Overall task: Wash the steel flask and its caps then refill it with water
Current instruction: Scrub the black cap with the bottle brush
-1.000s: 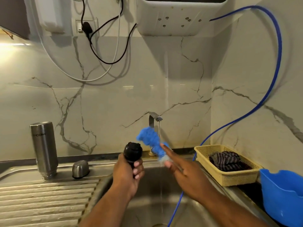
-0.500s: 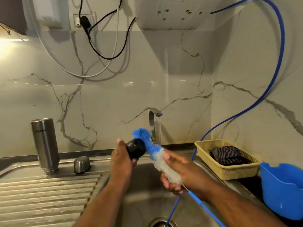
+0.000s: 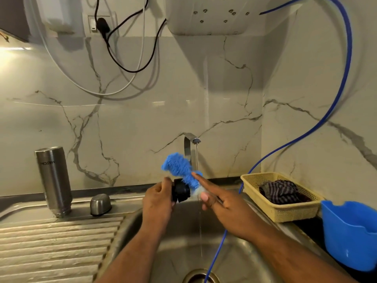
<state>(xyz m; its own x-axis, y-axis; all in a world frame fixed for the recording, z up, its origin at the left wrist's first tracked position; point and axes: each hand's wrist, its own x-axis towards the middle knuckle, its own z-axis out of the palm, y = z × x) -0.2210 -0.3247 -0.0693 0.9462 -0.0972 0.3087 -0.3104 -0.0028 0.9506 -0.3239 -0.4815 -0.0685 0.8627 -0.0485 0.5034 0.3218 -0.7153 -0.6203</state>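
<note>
Over the steel sink (image 3: 175, 248), in the middle of the scene, two bare hands work on one of the flask's caps. The left hand (image 3: 158, 203) grips a black inner cap (image 3: 180, 193), fingers curled round its left side, with what looks like its open end turned right. The right hand (image 3: 228, 211) holds a bottle brush (image 3: 178, 169) low on its head. The forefinger lies straight along the bristles and the thumb presses from below, while the other fingers are hidden.

The brush's long axis slants from the right hand, near and right, up toward far and left. Its blue bristles touch the cap's far right edge, and the blue tip stands above the cap. The cap therefore sits just left of the brush and below its tip. Judging from this, scrubbing inside it would mean bringing the tip down and turning it toward the cap's right-facing end.

A thin stream runs from the tap (image 3: 191, 141) just behind the hands, falling between them into the basin.

The steel flask (image 3: 54, 180) stands mouth down on the drainboard (image 3: 51, 252), well apart at far left and nearer the left hand. A rounded steel cap (image 3: 100, 204) rests beside it, between flask and sink.
</note>
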